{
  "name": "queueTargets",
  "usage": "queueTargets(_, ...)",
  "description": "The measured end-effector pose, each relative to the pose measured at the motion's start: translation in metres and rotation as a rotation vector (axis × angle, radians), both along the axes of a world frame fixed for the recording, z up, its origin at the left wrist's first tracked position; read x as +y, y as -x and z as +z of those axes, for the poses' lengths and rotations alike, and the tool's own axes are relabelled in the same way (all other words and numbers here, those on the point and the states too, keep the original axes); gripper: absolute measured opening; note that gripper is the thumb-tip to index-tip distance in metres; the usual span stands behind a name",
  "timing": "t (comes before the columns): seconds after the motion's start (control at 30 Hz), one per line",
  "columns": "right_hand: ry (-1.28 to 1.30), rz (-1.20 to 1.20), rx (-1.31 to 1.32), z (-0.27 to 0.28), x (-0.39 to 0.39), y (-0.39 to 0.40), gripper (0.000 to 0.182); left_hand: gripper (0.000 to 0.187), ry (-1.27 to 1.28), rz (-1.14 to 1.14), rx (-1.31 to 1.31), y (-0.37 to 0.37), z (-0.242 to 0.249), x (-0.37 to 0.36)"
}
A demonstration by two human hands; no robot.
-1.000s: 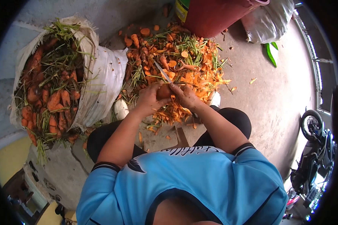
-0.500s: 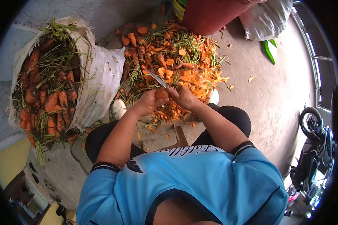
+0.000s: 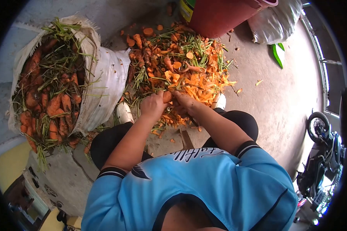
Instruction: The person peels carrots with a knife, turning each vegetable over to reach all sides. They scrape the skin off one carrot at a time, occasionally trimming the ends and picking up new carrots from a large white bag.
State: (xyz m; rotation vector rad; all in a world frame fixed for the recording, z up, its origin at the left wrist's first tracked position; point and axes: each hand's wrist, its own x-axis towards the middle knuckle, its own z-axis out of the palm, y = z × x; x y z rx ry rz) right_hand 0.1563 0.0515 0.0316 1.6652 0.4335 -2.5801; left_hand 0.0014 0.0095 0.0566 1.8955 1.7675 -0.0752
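My left hand is closed around a carrot, whose rounded end shows between my two hands. Close beside it, my right hand has its fingers curled by the carrot. A dark piece of the knife shows below my right hand; most of the knife is hidden. Beneath and beyond both hands lies a pile of orange peelings, cut carrot pieces and green stems on the floor.
An open white sack full of carrots and stems stands at the left. A red bucket and a pale sack are at the top. A green leaf lies on the floor; a motorcycle stands far right.
The knife blade, earlier pointing up and left over the pile, no longer shows there. My left hand has turned and risen slightly around the carrot, and my right hand has tilted downward.
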Motion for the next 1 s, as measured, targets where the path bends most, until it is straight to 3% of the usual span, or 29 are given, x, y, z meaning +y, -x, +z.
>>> queueTargets(0.13,0.004,0.028,-0.091,0.0,0.004,0.022,0.046,0.04,-0.018,-0.038,0.227,0.003,-0.005,0.0)
queueTargets(0.23,-0.008,0.084,-0.096,-0.007,0.009,0.028,0.046,0.041,-0.009,0.062,0.166,0.006,-0.013,-0.002)
queueTargets(0.33,0.002,0.145,0.002,-0.021,0.015,0.024,0.045,0.041,0.274,0.2,-0.183,0.018,-0.035,0.005)
queueTargets(0.43,0.055,0.167,0.128,-0.028,0.021,0.021,0.042,0.042,0.902,0.586,-0.89,0.029,-0.05,0.01)
queueTargets(0.53,-0.006,0.173,0.234,-0.037,0.024,0.017,0.041,0.043,1.063,0.787,-1.255,0.033,-0.042,0.005)
queueTargets(0.6,-0.019,0.188,0.38,-0.058,0.028,0.008,0.045,0.042,1.035,0.781,-1.292,0.029,-0.027,0.01)
queueTargets(0.67,-0.703,0.537,0.115,-0.069,0.028,-0.002,0.042,0.042,0.88,0.774,-1.293,0.022,-0.027,0.01)
queueTargets(0.73,-1.003,0.828,-0.214,-0.065,0.039,-0.007,0.048,0.042,0.603,0.756,-1.252,0.017,-0.037,0.007)
queueTargets(0.8,-0.89,1.072,-0.571,-0.06,0.063,-0.01,0.06,0.04,0.596,0.833,-1.221,0.025,-0.042,0.01)
queueTargets(0.9,-1.009,1.311,-0.833,-0.073,0.084,-0.025,0.059,0.034,0.466,0.826,-1.308,0.027,-0.032,0.014)
queueTargets(0.93,-0.913,1.237,-0.837,-0.077,0.099,-0.026,0.055,0.032,0.4,0.801,-1.358,0.028,-0.026,0.016)
queueTargets(1.0,-1.314,1.067,-1.172,-0.103,0.104,-0.043,0.049,0.032,0.353,0.815,-1.333,0.03,-0.019,0.018)
